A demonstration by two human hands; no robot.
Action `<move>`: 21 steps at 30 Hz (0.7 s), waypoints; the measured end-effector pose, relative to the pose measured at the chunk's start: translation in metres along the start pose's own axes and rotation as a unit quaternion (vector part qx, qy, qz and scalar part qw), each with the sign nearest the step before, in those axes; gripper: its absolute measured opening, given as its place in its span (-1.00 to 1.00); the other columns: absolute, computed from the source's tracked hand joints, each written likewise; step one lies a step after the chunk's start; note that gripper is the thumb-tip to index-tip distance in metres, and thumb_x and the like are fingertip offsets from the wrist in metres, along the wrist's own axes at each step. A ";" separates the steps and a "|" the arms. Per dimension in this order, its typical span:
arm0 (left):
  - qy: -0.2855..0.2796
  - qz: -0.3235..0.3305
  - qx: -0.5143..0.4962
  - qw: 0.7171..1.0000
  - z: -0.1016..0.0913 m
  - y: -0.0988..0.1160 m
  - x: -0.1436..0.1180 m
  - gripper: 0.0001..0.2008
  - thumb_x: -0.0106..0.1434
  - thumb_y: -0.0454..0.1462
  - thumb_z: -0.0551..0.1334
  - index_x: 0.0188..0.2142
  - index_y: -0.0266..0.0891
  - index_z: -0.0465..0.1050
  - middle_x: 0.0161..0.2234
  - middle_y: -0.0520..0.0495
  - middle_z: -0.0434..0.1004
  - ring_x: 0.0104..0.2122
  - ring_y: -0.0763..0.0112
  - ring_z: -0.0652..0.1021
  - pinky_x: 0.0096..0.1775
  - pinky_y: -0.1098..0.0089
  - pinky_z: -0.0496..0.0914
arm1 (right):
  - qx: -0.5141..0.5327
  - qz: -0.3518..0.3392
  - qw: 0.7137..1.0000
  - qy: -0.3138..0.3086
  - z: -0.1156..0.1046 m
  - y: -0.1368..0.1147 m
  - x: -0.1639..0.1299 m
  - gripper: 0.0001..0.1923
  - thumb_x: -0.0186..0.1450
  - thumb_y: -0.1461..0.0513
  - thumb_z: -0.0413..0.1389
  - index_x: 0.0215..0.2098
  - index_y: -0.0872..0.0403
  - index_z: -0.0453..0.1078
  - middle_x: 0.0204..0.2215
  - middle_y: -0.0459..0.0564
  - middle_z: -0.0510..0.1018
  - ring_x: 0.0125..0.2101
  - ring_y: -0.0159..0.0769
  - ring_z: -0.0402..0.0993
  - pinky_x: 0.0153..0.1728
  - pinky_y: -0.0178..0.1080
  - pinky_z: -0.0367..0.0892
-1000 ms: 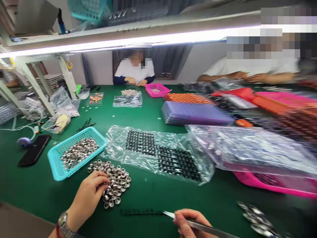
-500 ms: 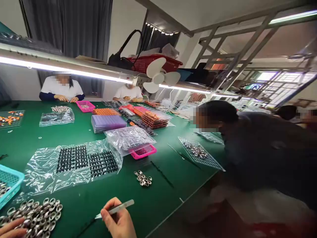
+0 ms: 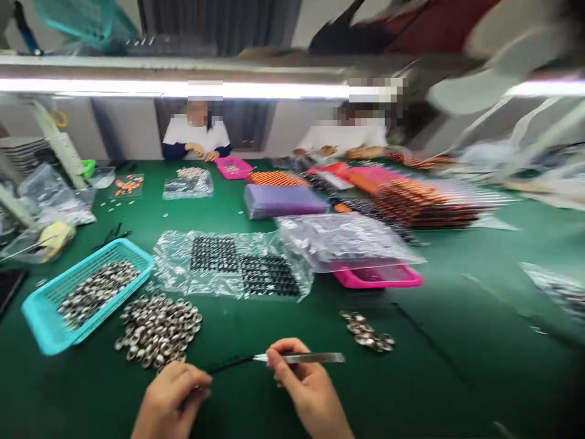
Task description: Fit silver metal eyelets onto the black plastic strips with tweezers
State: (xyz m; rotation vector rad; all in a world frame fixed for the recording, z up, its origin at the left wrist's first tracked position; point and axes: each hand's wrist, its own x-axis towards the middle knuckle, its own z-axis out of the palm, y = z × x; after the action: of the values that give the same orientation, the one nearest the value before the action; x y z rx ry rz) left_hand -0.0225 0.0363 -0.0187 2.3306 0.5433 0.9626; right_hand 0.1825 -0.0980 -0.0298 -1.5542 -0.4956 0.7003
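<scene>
My right hand (image 3: 304, 387) grips metal tweezers (image 3: 299, 358) whose tips point left at a thin black strip (image 3: 226, 364) lying on the green table (image 3: 283, 323). My left hand (image 3: 171, 399) is curled with pinched fingers just below a loose pile of small silver rings (image 3: 158, 329); whether it holds a ring is hidden. A smaller cluster of rings (image 3: 368, 332) lies to the right of the tweezers.
A teal basket of rings (image 3: 85, 292) stands at left. A clear bag with black grids (image 3: 233, 265), a pink tray under plastic (image 3: 379, 274), a purple stack (image 3: 283, 201) and orange stacks (image 3: 420, 204) lie beyond. Two people sit at the far side.
The view swung right toward a nearby person, then back to the table. My left hand left the ring pile and moved toward the tweezers, which now meet the black strip.
</scene>
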 end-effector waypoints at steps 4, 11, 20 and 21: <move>-0.043 0.065 0.021 0.997 0.016 0.022 0.007 -0.73 0.51 -0.34 0.13 -0.31 -0.19 0.54 -0.40 -0.05 0.68 -0.42 0.38 0.64 -0.35 0.46 0.56 | -0.034 0.021 0.999 -0.005 -0.005 0.000 -0.002 -0.51 0.19 -0.23 0.29 -0.37 0.00 0.47 -0.56 -0.14 0.45 -0.55 -0.38 0.29 -0.54 -0.34 0.20; -0.065 0.081 0.076 0.992 0.031 0.025 0.001 -0.69 0.45 -0.46 0.10 -0.38 -0.19 0.49 -0.05 -0.16 0.74 -0.01 0.18 0.68 -0.04 0.21 0.64 | -0.109 -0.020 0.993 0.029 0.019 -0.016 -0.010 -0.53 0.28 -0.21 0.21 -0.41 -0.02 0.43 -0.58 -0.16 0.42 -0.60 -0.39 0.24 -0.54 -0.28 0.12; -0.045 0.074 0.063 0.994 0.040 0.029 -0.009 -0.63 0.54 -0.37 0.00 -0.36 -0.19 0.47 -0.07 -0.21 0.75 -0.08 0.22 0.69 -0.08 0.22 0.62 | -0.202 -0.164 0.966 0.006 0.020 -0.011 -0.006 -0.72 0.40 0.01 0.17 -0.40 -0.04 0.47 -0.53 -0.12 0.59 -0.58 -0.36 0.51 -0.52 -0.35 0.38; -0.060 0.079 0.068 0.993 0.037 0.030 -0.006 -0.64 0.54 -0.38 0.01 -0.35 -0.19 0.46 -0.06 -0.19 0.75 -0.08 0.22 0.69 -0.08 0.24 0.61 | -0.206 -0.180 0.962 0.002 0.019 -0.010 -0.006 -0.74 0.41 0.05 0.17 -0.40 -0.03 0.47 -0.50 -0.11 0.61 -0.55 -0.36 0.54 -0.50 -0.36 0.40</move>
State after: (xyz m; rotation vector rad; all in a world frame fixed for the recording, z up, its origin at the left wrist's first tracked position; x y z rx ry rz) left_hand 0.0052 -0.0028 -0.0247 2.5668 0.3914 0.8729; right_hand 0.1660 -0.0866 -0.0189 -1.7824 -0.9398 0.3229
